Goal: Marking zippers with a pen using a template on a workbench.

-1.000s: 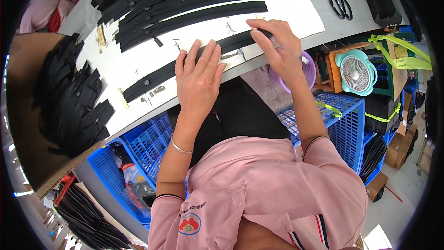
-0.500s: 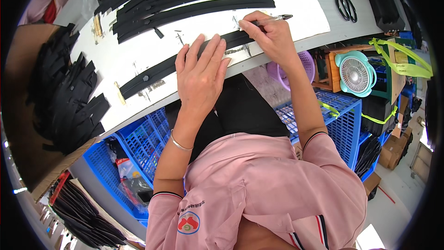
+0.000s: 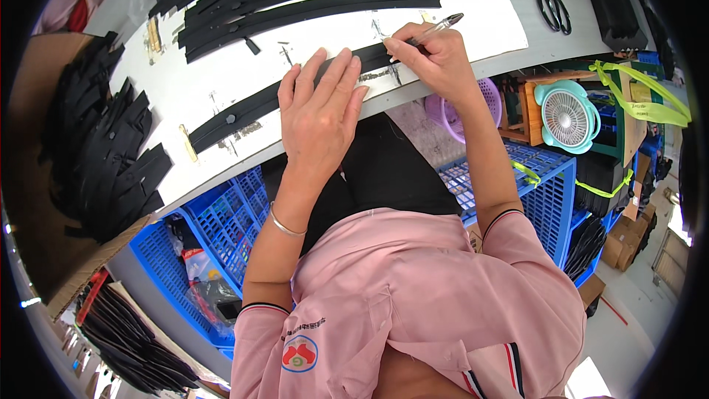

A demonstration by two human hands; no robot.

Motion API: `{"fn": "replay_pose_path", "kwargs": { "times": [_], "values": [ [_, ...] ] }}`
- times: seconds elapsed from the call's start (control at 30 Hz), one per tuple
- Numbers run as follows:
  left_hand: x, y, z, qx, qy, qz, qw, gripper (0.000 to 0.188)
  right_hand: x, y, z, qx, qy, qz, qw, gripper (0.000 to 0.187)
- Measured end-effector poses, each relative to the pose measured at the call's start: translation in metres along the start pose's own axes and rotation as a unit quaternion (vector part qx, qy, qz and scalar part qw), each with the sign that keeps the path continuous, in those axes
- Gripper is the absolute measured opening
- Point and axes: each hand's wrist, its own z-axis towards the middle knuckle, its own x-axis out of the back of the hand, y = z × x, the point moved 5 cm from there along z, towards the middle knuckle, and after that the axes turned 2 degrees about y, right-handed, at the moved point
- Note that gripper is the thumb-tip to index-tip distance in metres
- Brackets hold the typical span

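Observation:
A long black zipper strip point(image 3: 258, 105) with a small slider lies along the near edge of a white board point(image 3: 166, 66). Across its middle my left hand point(image 3: 319, 112) rests flat, fingers stretched out and pressing on it. My right hand point(image 3: 436, 59) is closed round a pen point(image 3: 445, 23), whose back end points up and to the right. The fingertips of that hand meet the strip's right end; the pen's tip is hidden behind them. Farther back on the board lie several similar black zippers point(image 3: 317, 4), side by side, one with a pull tab sticking out.
Left of the board, a cardboard box point(image 3: 37, 170) holds a heap of black strips point(image 3: 111, 155). Black-handled scissors point(image 3: 552, 9) lie at the back right. Below the table edge are blue crates point(image 3: 546, 207), a purple basket point(image 3: 487, 107) and a teal fan point(image 3: 567, 114).
The pen has tilted a little more upright in my right hand. My left hand stays on the strip, and the whole view has shifted slightly.

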Motion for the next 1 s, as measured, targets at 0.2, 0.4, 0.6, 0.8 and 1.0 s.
{"fn": "replay_pose_path", "kwargs": {
  "times": [0.2, 0.4, 0.6, 0.8, 1.0],
  "values": [
    [0.000, -0.002, -0.001, 0.004, 0.005, -0.011, 1.000, 0.033, -0.003, -0.002, 0.000, 0.023, -0.009, -0.029, 0.999, 0.019],
    [0.002, -0.003, -0.002, 0.005, 0.012, -0.020, 1.000, 0.034, -0.003, -0.004, 0.002, 0.043, -0.016, -0.054, 0.997, 0.019],
    [0.025, -0.014, -0.019, 0.039, 0.015, -0.057, 0.997, 0.041, 0.003, -0.007, -0.001, -0.074, 0.014, 0.069, 0.995, 0.020],
    [0.048, -0.043, -0.053, 0.106, -0.005, 0.031, 0.994, 0.042, 0.001, -0.006, -0.001, -0.067, 0.032, 0.099, 0.992, 0.020],
    [0.046, -0.045, -0.054, 0.103, 0.017, 0.019, 0.994, 0.042, -0.010, -0.026, 0.002, -0.085, 0.061, 0.094, 0.990, 0.019]
  ]
}}
